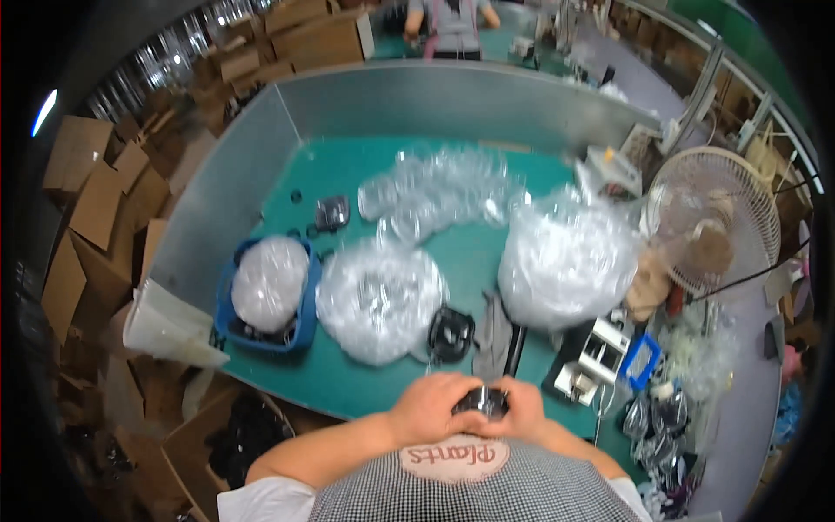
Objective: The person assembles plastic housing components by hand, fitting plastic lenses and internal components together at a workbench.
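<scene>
Close to my apron, at the near edge of the green table, both hands grip one small dark glossy part [481,402]. My left hand [432,403] wraps it from the left and my right hand [524,405] from the right. What exactly the part is cannot be made out. Just beyond my hands lies a black square plastic part [451,334]. Beside it rest a grey cloth [494,339] and a black rod-like piece [515,350]. A clear plastic bag of translucent pieces [380,300] sits past my left hand, and a larger full bag [567,261] past my right.
A blue basket [305,334] holds a bagged bundle at left. Clear plastic pieces [435,196] and a dark square part [331,213] lie farther back. A white device [600,350] and a fan [715,222] stand at right. Grey panels [452,100] border the table; another person [454,26] works beyond.
</scene>
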`<action>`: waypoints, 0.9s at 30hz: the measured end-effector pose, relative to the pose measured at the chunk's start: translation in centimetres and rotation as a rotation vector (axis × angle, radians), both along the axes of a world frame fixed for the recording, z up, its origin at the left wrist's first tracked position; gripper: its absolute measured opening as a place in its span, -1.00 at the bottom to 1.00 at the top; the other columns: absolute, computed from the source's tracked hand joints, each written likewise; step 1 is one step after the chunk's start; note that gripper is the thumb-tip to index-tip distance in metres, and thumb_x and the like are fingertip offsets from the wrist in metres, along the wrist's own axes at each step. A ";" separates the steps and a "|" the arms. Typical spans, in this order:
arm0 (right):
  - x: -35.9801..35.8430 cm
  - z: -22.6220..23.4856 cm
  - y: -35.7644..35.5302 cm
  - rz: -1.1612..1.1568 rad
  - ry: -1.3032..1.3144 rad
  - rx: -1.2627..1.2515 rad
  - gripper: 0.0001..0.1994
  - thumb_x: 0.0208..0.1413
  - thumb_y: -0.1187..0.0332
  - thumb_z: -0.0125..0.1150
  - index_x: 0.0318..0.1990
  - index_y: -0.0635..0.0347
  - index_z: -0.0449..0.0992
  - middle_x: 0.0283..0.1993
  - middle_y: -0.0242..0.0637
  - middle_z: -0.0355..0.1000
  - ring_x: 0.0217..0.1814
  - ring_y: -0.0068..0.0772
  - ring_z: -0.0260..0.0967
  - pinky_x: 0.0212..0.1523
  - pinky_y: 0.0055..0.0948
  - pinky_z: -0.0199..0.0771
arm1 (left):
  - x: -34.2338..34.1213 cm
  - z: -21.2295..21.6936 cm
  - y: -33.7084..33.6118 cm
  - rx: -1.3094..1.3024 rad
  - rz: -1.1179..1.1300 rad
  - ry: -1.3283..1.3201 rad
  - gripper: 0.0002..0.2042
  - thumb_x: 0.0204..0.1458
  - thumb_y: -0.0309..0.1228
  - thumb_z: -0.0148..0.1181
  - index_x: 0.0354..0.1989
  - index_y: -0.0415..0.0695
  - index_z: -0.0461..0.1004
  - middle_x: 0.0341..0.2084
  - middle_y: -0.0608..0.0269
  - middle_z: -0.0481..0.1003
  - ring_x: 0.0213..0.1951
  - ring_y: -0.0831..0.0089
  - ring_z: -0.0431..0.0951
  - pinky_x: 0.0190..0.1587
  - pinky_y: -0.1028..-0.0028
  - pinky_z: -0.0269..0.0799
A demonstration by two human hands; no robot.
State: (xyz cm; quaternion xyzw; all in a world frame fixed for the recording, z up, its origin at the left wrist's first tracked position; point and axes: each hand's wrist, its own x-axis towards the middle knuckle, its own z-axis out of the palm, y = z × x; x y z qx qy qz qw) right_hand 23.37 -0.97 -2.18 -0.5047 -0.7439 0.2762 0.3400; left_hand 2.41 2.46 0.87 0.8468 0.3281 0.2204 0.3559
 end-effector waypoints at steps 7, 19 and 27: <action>0.7 0.3 -1.4 -0.103 0.181 -0.033 -0.33 -0.47 -0.10 0.57 -0.28 0.24 0.51 -0.46 -0.20 0.51 -0.43 -0.24 0.53 -0.38 -0.37 0.51 | -0.3 1.9 0.1 0.161 0.056 -0.188 -0.45 0.01 0.04 0.19 0.03 -0.12 0.39 -0.16 0.05 0.50 -0.07 0.05 0.48 -0.02 0.19 0.38; 0.9 -0.1 -0.3 -0.119 0.199 -0.001 -0.34 -0.40 -0.11 0.55 -0.24 0.24 0.48 -0.43 -0.17 0.53 -0.41 -0.18 0.56 -0.36 -0.35 0.54 | 0.0 1.5 0.9 -0.093 0.058 -0.036 -0.45 -0.08 0.00 0.33 -0.02 -0.14 0.45 -0.21 0.09 0.53 -0.18 0.10 0.55 -0.13 0.27 0.46; 1.3 1.1 -1.0 -0.143 0.158 -0.017 -0.33 -0.39 -0.14 0.52 -0.22 0.24 0.53 -0.40 -0.15 0.54 -0.36 -0.15 0.56 -0.30 -0.34 0.55 | 0.4 1.6 0.6 -0.083 0.041 -0.022 -0.48 -0.04 -0.04 0.29 0.01 -0.13 0.44 -0.17 0.06 0.52 -0.16 0.08 0.55 -0.11 0.27 0.46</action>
